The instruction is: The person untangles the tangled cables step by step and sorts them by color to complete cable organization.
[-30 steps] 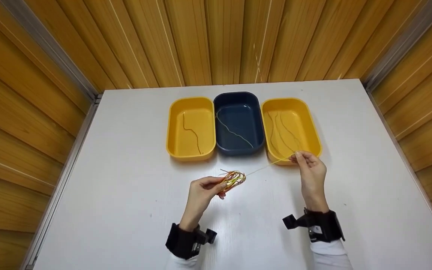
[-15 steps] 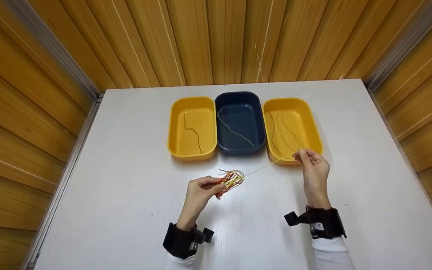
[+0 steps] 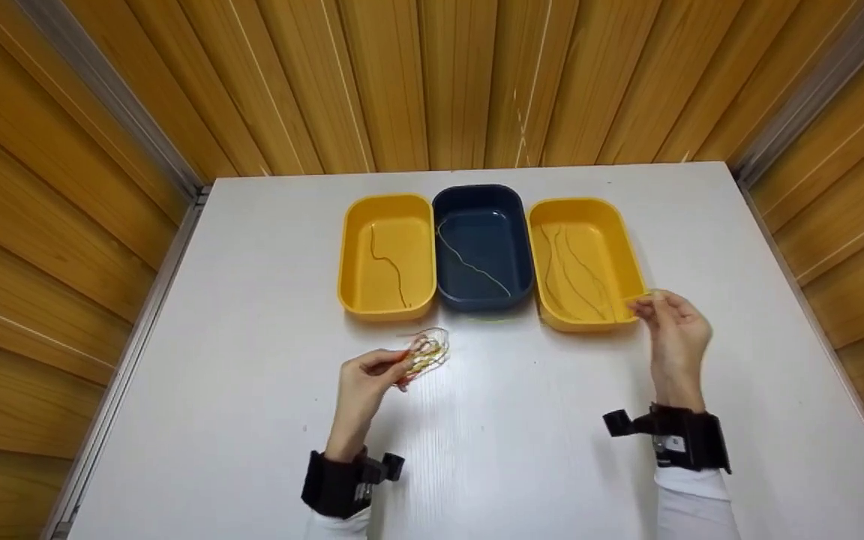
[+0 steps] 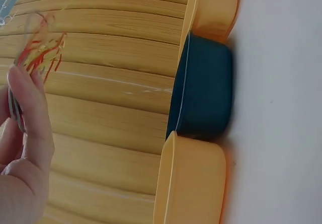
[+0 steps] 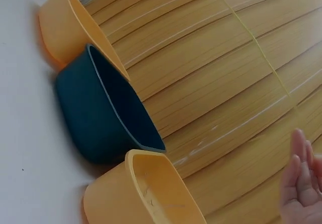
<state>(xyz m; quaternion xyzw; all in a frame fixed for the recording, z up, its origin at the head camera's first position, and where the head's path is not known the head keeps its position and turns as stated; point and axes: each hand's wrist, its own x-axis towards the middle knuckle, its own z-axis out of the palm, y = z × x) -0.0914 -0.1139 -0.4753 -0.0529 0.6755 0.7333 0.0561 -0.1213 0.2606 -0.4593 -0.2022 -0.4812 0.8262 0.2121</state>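
Between thumb and fingers my left hand (image 3: 363, 390) pinches a looped bundle of thin strings (image 3: 430, 354), red, orange and yellow, above the table in front of the left yellow box. My right hand (image 3: 678, 337) pinches one end of a single yellow string (image 5: 256, 40) near the front right corner of the right yellow box (image 3: 623, 225). That string runs leftward past the front of the boxes; whether its far end still touches the bundle I cannot tell. In the left wrist view, the bundle fans out above my fingertips.
A left yellow box (image 3: 349, 247) contains one dark string (image 3: 381, 259). Against it stands a dark blue box (image 3: 484, 304) with one light green string (image 3: 469, 264) inside. Several thin strings lie in the right yellow box. All three stand in a row on the white table (image 3: 252, 337).
My right hand has moved right, drawing the yellow string along. My left hand has shifted left with the bundle, so the two hands are farther apart.
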